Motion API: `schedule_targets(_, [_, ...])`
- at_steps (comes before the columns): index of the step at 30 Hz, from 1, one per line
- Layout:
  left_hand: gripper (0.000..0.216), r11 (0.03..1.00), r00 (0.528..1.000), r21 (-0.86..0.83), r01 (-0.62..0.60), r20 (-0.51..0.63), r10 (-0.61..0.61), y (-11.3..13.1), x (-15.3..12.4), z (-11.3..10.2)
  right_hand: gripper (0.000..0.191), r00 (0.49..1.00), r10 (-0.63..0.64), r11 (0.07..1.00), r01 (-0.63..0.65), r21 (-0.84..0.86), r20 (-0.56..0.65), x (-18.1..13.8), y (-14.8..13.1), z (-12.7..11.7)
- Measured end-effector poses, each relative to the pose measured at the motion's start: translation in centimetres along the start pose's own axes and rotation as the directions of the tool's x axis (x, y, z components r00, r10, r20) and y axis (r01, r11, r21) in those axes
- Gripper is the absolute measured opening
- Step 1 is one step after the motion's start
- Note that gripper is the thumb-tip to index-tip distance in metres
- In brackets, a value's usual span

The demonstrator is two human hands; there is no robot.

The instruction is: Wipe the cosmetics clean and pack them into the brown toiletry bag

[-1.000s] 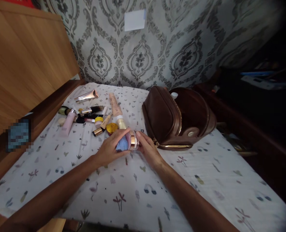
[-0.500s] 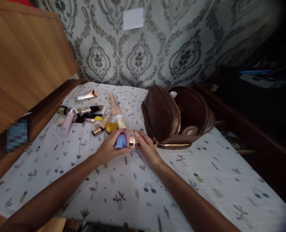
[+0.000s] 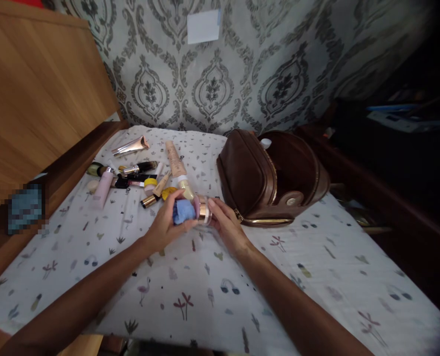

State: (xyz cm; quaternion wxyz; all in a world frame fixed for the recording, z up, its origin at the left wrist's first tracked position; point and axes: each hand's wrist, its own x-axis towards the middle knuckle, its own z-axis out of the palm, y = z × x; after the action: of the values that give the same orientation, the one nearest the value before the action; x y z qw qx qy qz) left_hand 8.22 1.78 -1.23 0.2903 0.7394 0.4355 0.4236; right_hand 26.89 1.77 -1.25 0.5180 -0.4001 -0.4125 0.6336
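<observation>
The left hand (image 3: 165,221) curves around a bundled blue cloth (image 3: 183,211), its fingers spread just enough to wrap it from both sides. Right up against the cloth is a jar (image 3: 204,211) with a rose-gold band, a pinkish edge toward the cloth and a clear part toward the right hand (image 3: 227,225). The right hand's fingers are closed on that clear end, thumb side uppermost. Jar and cloth are held together between the two hands, near the middle of the surface (image 3: 138,287) — whether the jar touches it cannot be told.

Just beyond the hands lies a pale yellow bottle (image 3: 186,188), with a peach tube (image 3: 175,160) at its far end. A gold lid (image 3: 168,192) shows partly behind the left hand; near it are a gold-and-black stick (image 3: 150,200), a slim beige tube (image 3: 162,184) and a yellow-capped pot (image 3: 150,186). Further left, a pink bottle (image 3: 103,189) lies among dark, slender items that are hard to tell apart, and a shiny metallic tube (image 3: 131,146) lies behind them.

To the right of the hands sits a brown bag (image 3: 245,170) — its top unzipped and gaping, a white cap (image 3: 266,143) showing at the opening. Patterned wallpaper (image 3: 212,89) rises behind, bearing a white card (image 3: 204,26).
</observation>
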Motion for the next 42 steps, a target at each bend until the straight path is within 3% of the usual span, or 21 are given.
schedule_targets(3, [0.042, 1.0, 0.994, -0.004, 0.022, -0.108, -0.022, 0.6, -0.1, -0.2, 0.049, 0.998, -0.054, 0.992, 0.051, -0.114, -0.026, 0.0, 0.1, -0.2])
schedule_targets(6, [0.031, 0.998, 0.981, 0.028, -0.058, -0.182, 0.062, 1.0, 0.0, -0.2, 0.054, 0.994, -0.106, 0.968, 0.096, -0.232, -0.03, -0.1, 0.3, -0.2])
schedule_targets(11, [0.026, 0.956, 0.959, 0.179, -0.231, -0.122, 0.255, 1.2, 0.0, -0.1, 0.057, 0.981, -0.193, 0.929, 0.177, -0.325, -0.018, -0.2, 0.7, -0.1])
schedule_targets(14, [0.033, 0.897, 0.933, 0.285, -0.338, -0.025, 0.36, 1.4, -0.3, 0.0, 0.056, 0.982, -0.181, 0.952, 0.163, -0.259, -0.046, -0.1, 0.8, -0.1])
schedule_targets(19, [0.047, 0.75, 0.826, 0.368, -0.55, 0.104, 0.555, 1.7, -0.6, 0.0, 0.045, 0.997, -0.052, 0.998, 0.054, 0.028, -0.05, -0.2, 0.5, 0.2])
schedule_targets(23, [0.049, 0.714, 0.79, 0.357, -0.602, 0.137, 0.597, 1.2, -0.6, 0.0, 0.034, 0.998, 0.063, 0.971, -0.068, 0.229, 0.028, -0.4, 0.1, 0.4])
schedule_targets(27, [0.047, 0.727, 0.806, 0.362, -0.584, 0.147, 0.574, 0.7, -0.6, -0.2, 0.036, 0.979, 0.174, 0.927, -0.198, 0.318, 0.102, -0.2, 0.0, 0.1])
schedule_targets(33, [0.048, 0.799, 0.859, 0.323, -0.507, 0.116, 0.498, 0.6, -0.4, -0.3, 0.04, 0.977, 0.169, 0.929, -0.202, 0.311, 0.129, -0.1, 0.1, 0.2])
schedule_targets(38, [0.043, 0.859, 0.902, 0.296, -0.418, 0.025, 0.431, 0.5, -0.3, -0.2, 0.043, 0.976, 0.048, 0.986, -0.08, 0.148, 0.212, -0.7, -0.1, 0.7])
schedule_targets(42, [0.038, 0.95, 0.958, 0.178, -0.257, -0.085, 0.275, 0.3, -0.2, -0.2, 0.045, 0.965, -0.069, 0.997, 0.077, -0.021, 0.255, -1.2, -0.7, 0.9])
